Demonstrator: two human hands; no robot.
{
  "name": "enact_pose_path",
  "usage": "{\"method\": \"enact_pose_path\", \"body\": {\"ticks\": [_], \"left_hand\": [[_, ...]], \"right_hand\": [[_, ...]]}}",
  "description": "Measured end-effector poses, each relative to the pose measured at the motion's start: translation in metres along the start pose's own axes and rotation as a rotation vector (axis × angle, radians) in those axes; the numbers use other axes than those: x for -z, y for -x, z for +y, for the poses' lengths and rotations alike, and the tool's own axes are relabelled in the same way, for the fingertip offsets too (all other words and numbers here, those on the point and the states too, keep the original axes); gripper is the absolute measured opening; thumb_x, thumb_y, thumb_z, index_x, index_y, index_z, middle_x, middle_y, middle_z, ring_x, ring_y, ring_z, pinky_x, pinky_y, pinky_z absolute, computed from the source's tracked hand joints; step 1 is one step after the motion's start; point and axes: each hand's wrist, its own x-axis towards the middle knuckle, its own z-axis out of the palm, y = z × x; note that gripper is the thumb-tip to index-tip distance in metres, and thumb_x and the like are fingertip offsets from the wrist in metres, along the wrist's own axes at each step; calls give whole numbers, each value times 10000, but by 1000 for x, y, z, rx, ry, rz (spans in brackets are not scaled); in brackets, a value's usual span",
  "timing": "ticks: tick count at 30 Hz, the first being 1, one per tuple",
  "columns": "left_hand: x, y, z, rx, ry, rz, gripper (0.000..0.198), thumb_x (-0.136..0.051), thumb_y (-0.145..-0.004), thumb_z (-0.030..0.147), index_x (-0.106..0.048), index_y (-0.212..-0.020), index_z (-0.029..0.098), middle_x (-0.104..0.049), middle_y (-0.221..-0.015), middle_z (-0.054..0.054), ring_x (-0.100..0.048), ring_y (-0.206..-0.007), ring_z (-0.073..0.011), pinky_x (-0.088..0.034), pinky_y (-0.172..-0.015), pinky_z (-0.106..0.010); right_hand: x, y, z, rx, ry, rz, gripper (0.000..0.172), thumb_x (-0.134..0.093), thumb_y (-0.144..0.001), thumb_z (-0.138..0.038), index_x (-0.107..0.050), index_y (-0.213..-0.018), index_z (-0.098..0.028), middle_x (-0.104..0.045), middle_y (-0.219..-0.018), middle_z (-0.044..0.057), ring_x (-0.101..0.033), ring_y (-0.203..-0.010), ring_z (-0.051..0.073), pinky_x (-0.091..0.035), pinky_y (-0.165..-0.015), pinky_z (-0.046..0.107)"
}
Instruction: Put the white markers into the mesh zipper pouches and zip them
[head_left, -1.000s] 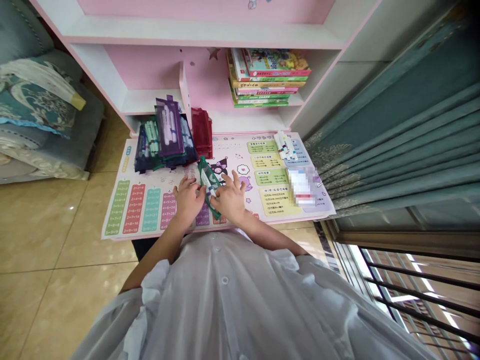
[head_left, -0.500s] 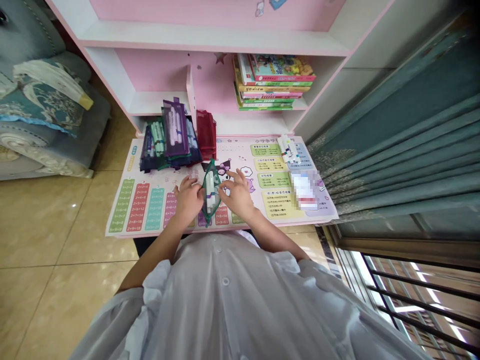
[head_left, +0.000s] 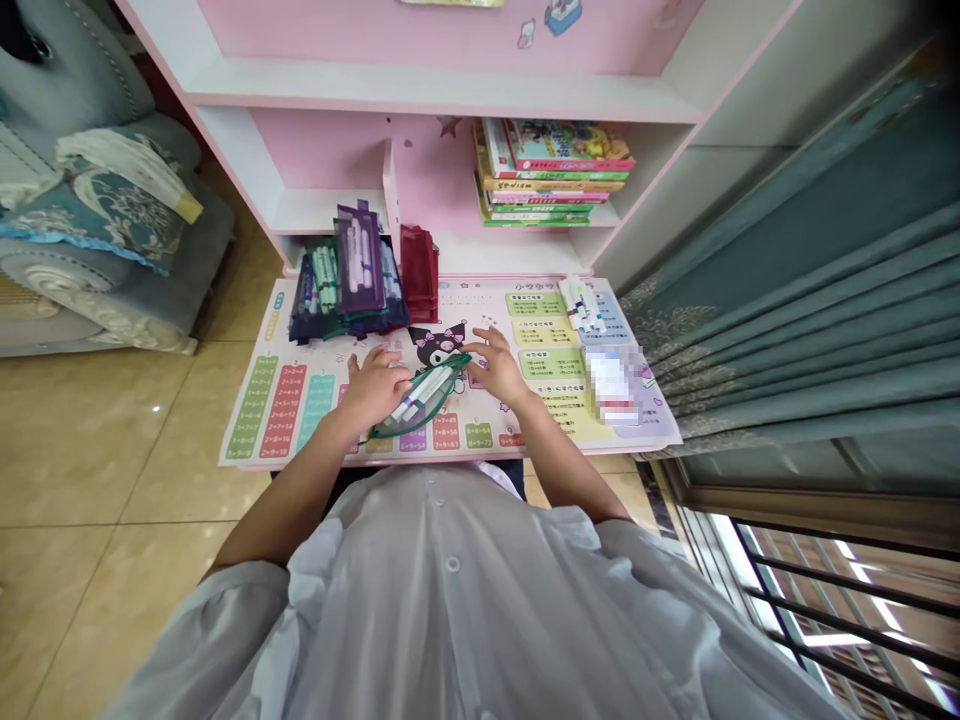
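Note:
My left hand (head_left: 373,388) lies over the left end of a clear zip pouch with green trim (head_left: 422,398), pressing it against the desk. Several white markers with coloured caps show inside the pouch, which lies flat and slanted. My right hand (head_left: 499,367) rests with spread fingers on the printed desk mat (head_left: 285,400), just right of the pouch and apart from it. Behind the hands stands a pile of filled dark pouches (head_left: 352,285), with a stack of red pouches (head_left: 418,272) beside it. Loose white markers (head_left: 583,304) lie at the far right of the mat.
A pixelated white item (head_left: 613,385) lies on the mat's right side. Books (head_left: 553,175) fill a pink-and-white shelf (head_left: 442,95) above. A sofa (head_left: 97,210) stands at left, a teal curtain (head_left: 787,300) at right, and barred window (head_left: 840,620) below it.
The pouch has gone from standing nearly upright between my hands to lying flat and slanted under my left hand. My right hand has moved off it to the right.

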Motion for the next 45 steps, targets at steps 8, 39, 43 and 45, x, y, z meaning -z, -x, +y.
{"method": "enact_pose_path", "body": {"ticks": [8, 39, 43, 45], "left_hand": [[6, -3, 12, 33, -67, 148, 201, -586, -887, 223, -777, -882, 285, -632, -1352, -92, -357, -1470, -391, -182, -1167, -763], [-27, -15, 85, -22, 191, 198, 102, -659, -843, 241, -730, -771, 260, -682, -1333, -24, -448, -1437, -325, -174, -1219, -715], [-23, -12, 83, 5, 201, 191, 107, -640, -821, 224, -708, -746, 255, -675, -1343, -25, -441, -1440, -333, -168, -1214, -737], [-23, -12, 82, 11, 191, 180, 124, -616, -824, 206, -706, -753, 252, -674, -1344, -31, -438, -1443, -328, -177, -1202, -751]], "right_hand": [[-8, 22, 7, -52, -222, 126, 101, -808, -736, -241, -730, -789, -204, -661, -1372, 117, -416, -1483, 316, -332, -1229, 537], [-37, 52, 25, 217, -327, 380, 159, -770, -821, -367, -693, -764, -240, -669, -1328, 86, -432, -1470, 313, -337, -1219, 589], [-35, 53, 24, 239, -308, 362, 163, -773, -825, -385, -708, -777, -243, -663, -1336, 83, -429, -1470, 327, -338, -1217, 601], [-34, 54, 24, 277, -297, 350, 151, -768, -832, -393, -727, -800, -252, -656, -1351, 75, -419, -1476, 323, -333, -1224, 599]]}}
